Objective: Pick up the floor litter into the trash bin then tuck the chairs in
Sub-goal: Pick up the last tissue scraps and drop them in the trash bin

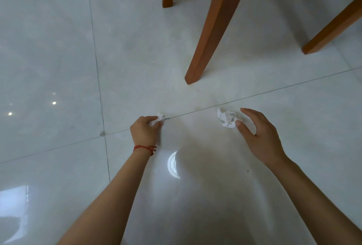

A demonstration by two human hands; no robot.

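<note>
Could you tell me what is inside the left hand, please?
The left hand grips a small crumpled white tissue; only its tip shows past the curled fingers, touching the tiled floor. The rest is covered by the fingers.

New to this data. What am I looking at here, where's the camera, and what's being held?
There is no robot: a person works with bare hands. The single picture comes from a wide-angle camera on their head, looking down at a glossy tiled floor. The left hand, with a red string bracelet on its wrist, grips a small crumpled tissue. The right hand is open, its thumb tip at a second crumpled tissue lying on the floor. Orange wooden chair legs stand beyond. No trash bin is in view.
</note>
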